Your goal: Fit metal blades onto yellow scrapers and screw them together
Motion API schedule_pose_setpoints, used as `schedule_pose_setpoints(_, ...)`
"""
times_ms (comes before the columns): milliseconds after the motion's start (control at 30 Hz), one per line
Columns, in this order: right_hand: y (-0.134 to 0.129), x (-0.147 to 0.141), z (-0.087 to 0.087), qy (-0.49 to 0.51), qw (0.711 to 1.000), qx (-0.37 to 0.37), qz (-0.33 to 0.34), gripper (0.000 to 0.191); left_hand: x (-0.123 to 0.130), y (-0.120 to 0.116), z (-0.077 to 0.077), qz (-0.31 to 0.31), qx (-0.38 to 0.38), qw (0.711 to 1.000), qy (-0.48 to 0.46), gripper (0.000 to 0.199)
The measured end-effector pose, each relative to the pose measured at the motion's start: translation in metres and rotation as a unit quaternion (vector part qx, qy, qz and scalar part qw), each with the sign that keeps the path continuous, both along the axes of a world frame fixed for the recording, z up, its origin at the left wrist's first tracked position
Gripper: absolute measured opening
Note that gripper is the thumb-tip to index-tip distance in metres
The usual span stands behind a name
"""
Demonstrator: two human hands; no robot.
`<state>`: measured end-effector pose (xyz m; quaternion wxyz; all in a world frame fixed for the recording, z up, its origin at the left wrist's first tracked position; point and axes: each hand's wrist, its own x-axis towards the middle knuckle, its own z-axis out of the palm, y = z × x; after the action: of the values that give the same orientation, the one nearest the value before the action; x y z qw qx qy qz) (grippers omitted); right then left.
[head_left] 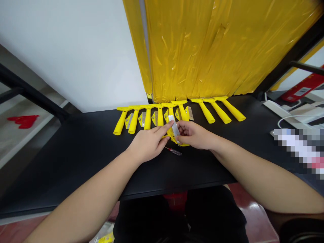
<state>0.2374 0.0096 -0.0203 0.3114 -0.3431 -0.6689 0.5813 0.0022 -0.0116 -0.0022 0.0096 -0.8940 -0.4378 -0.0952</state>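
Note:
My right hand [197, 135] pinches a flat silver metal blade [174, 127] between thumb and fingers. The index finger of my left hand [145, 144] presses on the blade's upper part, while its thumb lies lower, against a yellow plastic scraper piece [186, 145]. Fingers and blade cover most of that piece, so its full shape is hidden. Just below the hands, a small screwdriver [175, 151] with a clear handle lies on the black table [98, 162]. Beyond them stands a row of yellow T-shaped scraper handles [133, 122], with small yellow heads holding metal blades [156, 118] between several of them.
Three more yellow handles [222, 112] lie at the back right. A yellow plastic sheet [192, 50] and a white panel [76, 54] rise behind the table. White cables and boxes [291, 111] sit at the right edge. Something red [24, 121] lies on a ledge at left.

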Motion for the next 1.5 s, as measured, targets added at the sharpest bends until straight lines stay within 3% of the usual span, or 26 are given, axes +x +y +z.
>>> schedule_pose_setpoints(233,0.002,-0.003,0.000,-0.005,0.996,-0.032,-0.088,0.019,-0.002,0.002,-0.002,-0.010,0.009,1.000,-0.024,0.058)
schedule_pose_setpoints(600,0.007,0.009,0.007,-0.017,0.990,-0.094,-0.106,0.017,-0.003,0.000,0.003,0.026,0.008,0.999,0.029,0.060)
schedule_pose_setpoints(933,0.000,0.009,0.011,-0.025,0.993,-0.100,-0.051,0.028,-0.001,-0.002,0.004,0.030,0.002,0.998,0.052,0.069)
schedule_pose_setpoints(1100,0.000,0.009,0.010,-0.020,0.994,-0.096,-0.043,0.027,0.000,-0.003,0.003,0.039,0.007,0.998,0.052,0.069)
schedule_pose_setpoints(1500,0.000,0.005,0.013,-0.024,0.984,-0.166,-0.053,0.023,-0.001,-0.001,0.003,0.038,-0.014,0.998,0.053,0.065)
